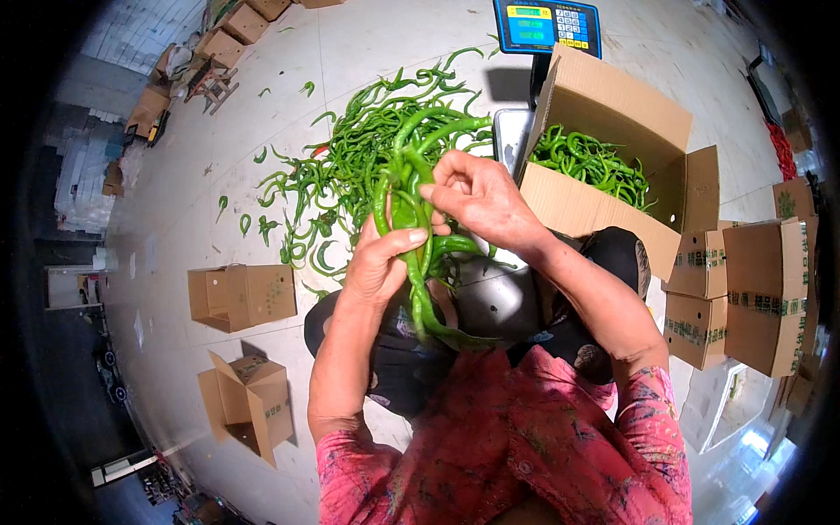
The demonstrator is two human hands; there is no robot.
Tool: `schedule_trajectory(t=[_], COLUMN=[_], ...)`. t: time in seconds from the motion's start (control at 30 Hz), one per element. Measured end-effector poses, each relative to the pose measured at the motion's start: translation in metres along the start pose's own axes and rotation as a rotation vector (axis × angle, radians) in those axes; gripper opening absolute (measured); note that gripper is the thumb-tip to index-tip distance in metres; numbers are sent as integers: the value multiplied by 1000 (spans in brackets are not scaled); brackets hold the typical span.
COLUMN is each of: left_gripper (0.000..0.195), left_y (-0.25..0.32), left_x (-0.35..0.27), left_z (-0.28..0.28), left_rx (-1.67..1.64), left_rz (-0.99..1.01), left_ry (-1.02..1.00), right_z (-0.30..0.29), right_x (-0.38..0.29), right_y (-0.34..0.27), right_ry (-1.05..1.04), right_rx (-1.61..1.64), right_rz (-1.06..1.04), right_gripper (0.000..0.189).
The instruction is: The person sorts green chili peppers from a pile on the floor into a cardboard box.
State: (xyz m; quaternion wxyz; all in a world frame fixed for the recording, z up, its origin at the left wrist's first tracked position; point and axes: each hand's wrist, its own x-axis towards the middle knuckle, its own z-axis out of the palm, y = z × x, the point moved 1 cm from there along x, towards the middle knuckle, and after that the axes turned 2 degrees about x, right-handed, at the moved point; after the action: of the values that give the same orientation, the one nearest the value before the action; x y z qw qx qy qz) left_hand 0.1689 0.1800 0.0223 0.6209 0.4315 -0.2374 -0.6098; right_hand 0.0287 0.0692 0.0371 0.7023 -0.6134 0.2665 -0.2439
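Observation:
Several long green chili peppers [408,213] are bunched in my left hand [380,259], with its thumb laid across them. Their curved ends stick up past the fingers, and a few hang down toward my lap. At the bunch's right side, my right hand [482,197] has its thumb and bent fingers closed against one pepper; the exact grip is partly hidden. Beyond both hands, a loose pile of green chili peppers [367,144] spreads over the floor, with a bit of red among them. More peppers [590,164] lie inside an open cardboard box [604,203] to the right.
The box rests by a scale's metal platform [512,134], below its lit display [548,26]. Two open cardboard boxes [272,298] [269,410] stand on the floor at left. Printed cartons [761,295] are stacked at right. A small wooden stool [213,85] stands far left.

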Motion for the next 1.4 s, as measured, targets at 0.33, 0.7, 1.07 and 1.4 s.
schedule_trajectory(t=[0.33, 0.7, 1.07, 1.4], left_gripper=[42, 50, 40, 40], left_y=[-2, 19, 15, 13], left_x=[6, -9, -3, 0], left_z=[-20, -19, -25, -16], left_rx=[-108, -272, -181, -46], left_rz=[156, 366, 307, 302], left_ry=[199, 68, 194, 306], right_z=[-37, -11, 9, -9], right_x=[14, 41, 3, 19], right_y=[-2, 16, 15, 32], right_ry=[463, -163, -398, 91], right_rx=[221, -61, 141, 125], right_rz=[-227, -31, 84, 74], right_gripper=[19, 49, 37, 39])
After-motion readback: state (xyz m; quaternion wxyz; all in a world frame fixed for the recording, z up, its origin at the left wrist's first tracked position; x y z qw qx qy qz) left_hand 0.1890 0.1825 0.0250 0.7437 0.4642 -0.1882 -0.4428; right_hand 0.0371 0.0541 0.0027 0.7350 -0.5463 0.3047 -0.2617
